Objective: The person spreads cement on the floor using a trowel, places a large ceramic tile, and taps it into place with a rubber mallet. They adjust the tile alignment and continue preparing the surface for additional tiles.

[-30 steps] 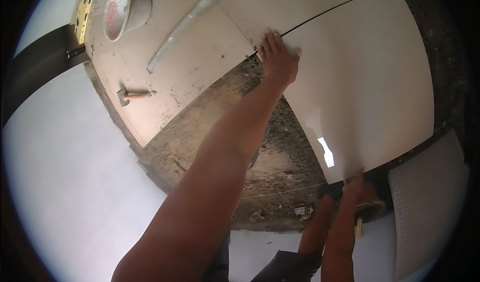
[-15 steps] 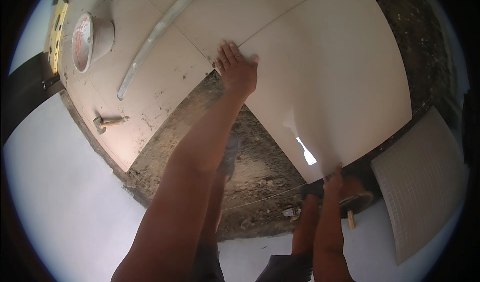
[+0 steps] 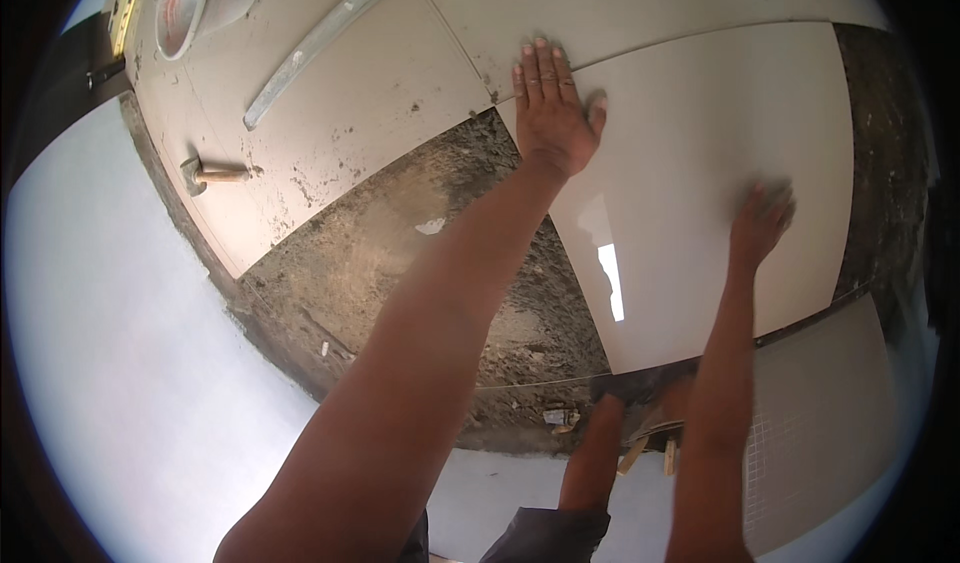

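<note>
My left hand (image 3: 555,111) lies flat with fingers stretched out, across the seam at the far left corner of a large glossy beige floor tile (image 3: 680,153). Over the right part of the same tile is my right hand (image 3: 762,225), its fingers extended and blurred by motion; whether it touches the surface I cannot tell. Bare rough mortar bed (image 3: 400,223) shows left of the tile, partly hidden by my left forearm. A thin string (image 3: 540,381) runs along the tile's near edge.
On the laid tiles to the left are a hammer (image 3: 212,175), a long metal straightedge (image 3: 330,38) and a bucket (image 3: 185,8) on its side. A yellow level (image 3: 127,8) stands at the far left. Another tile (image 3: 820,413), with a grid-marked back, leans at the lower right.
My right hand has left the tile's near edge and moved farther over its surface. My left hand still rests near the far corner, now a little more onto the tile. The view has shifted.
</note>
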Motion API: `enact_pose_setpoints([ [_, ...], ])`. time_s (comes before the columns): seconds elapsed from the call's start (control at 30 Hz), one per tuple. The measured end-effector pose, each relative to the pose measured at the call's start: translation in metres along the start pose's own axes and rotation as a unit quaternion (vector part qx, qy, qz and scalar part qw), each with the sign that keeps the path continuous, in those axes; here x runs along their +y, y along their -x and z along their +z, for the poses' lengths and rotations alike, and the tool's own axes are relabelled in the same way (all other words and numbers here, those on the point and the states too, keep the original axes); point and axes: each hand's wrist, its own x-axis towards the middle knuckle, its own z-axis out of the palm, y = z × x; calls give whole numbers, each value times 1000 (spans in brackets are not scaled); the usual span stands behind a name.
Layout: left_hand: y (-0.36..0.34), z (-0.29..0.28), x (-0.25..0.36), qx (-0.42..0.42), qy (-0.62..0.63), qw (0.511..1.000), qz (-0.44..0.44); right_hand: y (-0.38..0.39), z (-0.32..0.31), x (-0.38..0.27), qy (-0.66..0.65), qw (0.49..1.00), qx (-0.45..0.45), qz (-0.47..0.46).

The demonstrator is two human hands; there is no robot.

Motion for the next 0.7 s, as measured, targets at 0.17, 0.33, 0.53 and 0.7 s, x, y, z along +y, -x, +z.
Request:
enact_pose_setpoints([
  [0.17,0,0,-2,-26,-6,1000,-10,-62,21,-51,80,977,0,199],
  [0.33,-4,-6,4,-64,-2,998,-20,-67,15,-49,92,977,-8,191],
  [0.53,-8,-8,5,-119,-31,992,-39,-67,15,-56,114,974,-12,195],
  [0.7,-7,-8,3,-97,-64,993,-30,-77,2,-66,129,967,-66,210],
])
